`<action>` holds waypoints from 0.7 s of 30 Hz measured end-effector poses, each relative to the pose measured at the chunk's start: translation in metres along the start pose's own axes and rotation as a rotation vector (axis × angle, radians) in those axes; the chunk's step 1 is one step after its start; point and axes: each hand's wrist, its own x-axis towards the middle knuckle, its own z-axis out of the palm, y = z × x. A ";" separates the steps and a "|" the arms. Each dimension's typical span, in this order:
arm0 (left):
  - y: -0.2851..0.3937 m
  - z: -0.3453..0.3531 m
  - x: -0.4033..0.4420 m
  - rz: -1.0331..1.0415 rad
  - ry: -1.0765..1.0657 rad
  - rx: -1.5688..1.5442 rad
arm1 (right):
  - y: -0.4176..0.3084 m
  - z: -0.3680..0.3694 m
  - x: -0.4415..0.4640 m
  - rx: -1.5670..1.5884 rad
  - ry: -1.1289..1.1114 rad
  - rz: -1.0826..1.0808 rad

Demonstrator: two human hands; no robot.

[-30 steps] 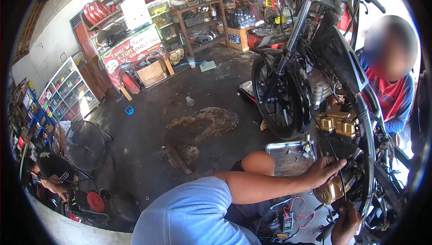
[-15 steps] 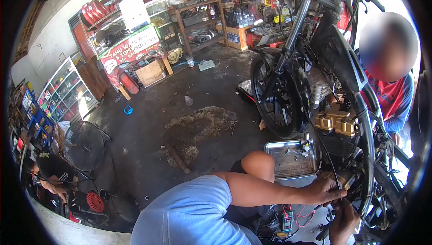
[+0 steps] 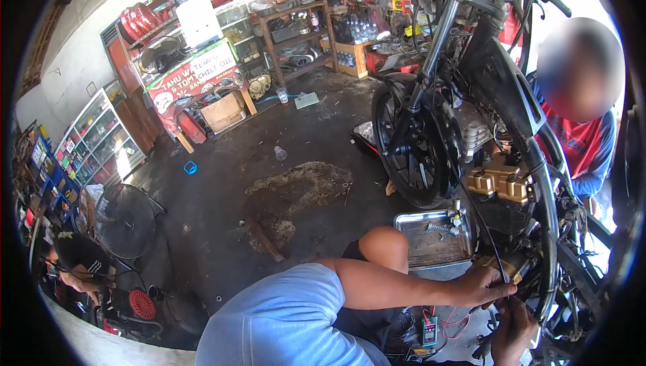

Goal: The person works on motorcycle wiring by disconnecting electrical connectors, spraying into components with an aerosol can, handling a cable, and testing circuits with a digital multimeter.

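Note:
A thin black cable (image 3: 483,228) runs down from beside the front wheel (image 3: 418,144) of a partly stripped motorcycle. My left hand (image 3: 481,286) is closed on this cable beside the gold engine cover, thumb pointing right. Just below and to the right, my right hand (image 3: 515,332) is closed too, its fingertips close to my left thumb at the cable's lower part. The cable's end is hidden between the fingers. Above the hands sits a gold engine part (image 3: 501,183) within the black frame (image 3: 550,231).
A metal tray (image 3: 431,258) with small parts lies left of the engine. Below it are a multimeter (image 3: 429,331) and red leads. One person (image 3: 582,137) is behind the motorcycle; another (image 3: 81,265) is at the lower left near a fan (image 3: 126,221).
My left hand has moved down along the cable and now meets my right hand. The engine cover's gold face is now partly hidden behind the left hand. The view has shifted slightly.

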 end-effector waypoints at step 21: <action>0.006 -0.001 -0.004 -0.004 -0.027 0.017 | -0.005 -0.005 0.001 -0.029 -0.019 -0.001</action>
